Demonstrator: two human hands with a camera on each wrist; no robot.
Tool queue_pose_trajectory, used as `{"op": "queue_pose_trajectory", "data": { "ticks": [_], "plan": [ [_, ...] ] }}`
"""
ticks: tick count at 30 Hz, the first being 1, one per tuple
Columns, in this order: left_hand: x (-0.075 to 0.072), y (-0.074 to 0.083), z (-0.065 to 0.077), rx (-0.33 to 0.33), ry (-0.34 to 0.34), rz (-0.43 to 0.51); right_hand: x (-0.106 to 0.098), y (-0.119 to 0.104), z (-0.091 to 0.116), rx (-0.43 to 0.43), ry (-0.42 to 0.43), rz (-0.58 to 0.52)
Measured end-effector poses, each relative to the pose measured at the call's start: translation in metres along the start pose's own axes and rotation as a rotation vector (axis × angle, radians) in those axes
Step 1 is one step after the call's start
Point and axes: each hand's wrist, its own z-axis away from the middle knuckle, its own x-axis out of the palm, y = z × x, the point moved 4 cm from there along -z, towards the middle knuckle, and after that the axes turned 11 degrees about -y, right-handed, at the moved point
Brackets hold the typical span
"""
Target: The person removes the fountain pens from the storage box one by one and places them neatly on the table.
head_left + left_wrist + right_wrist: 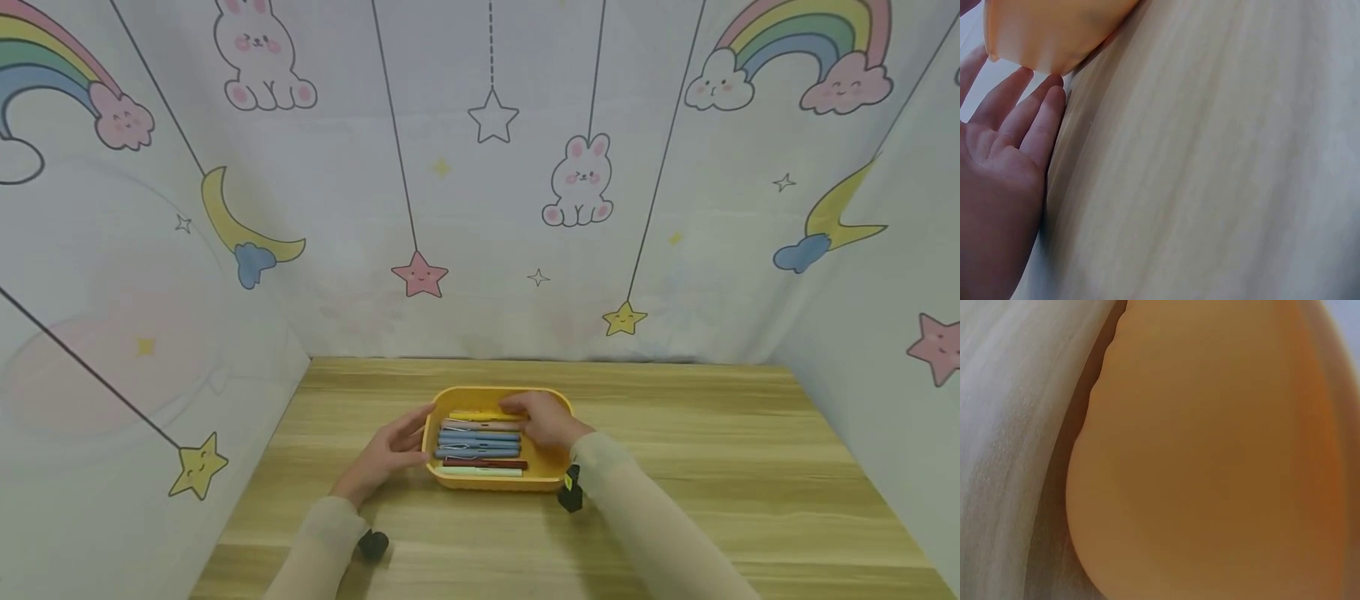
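A yellow plastic basket stands on the table with several pens lying side by side in it. The row holds a yellow pen at the far side, a pinkish pen, blue pens, a dark red pen and a pale green pen nearest me. My left hand touches the basket's left side, its fingers fairly straight. Reaching inside from the right, my right hand pinches the yellow pen's right end. The basket wall hides that hand in the right wrist view.
The wood-grain table extends around the basket on all sides. Behind it hangs a pale cloth backdrop printed with rabbits, stars and rainbows, which also encloses the left and right sides.
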Motion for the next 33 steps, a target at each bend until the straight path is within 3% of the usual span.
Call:
{"op": "queue_pose_trajectory", "data": {
  "ticks": [18, 27, 33],
  "plan": [
    [-0.0006, -0.0009, 0.0002, 0.003, -0.008, 0.017, 0.0067, -0.0006, -0.0045, 0.075, 0.053, 0.045],
    [0.0003, -0.0014, -0.0005, 0.013, -0.008, 0.015, 0.0066, -0.0061, -0.0036, 0.014, 0.073, 0.099],
    [0.0010, 0.0004, 0.0008, 0.018, -0.009, -0.008, 0.0077, -0.0073, -0.0032, 0.018, 0.053, 0.136]
  ]
}}
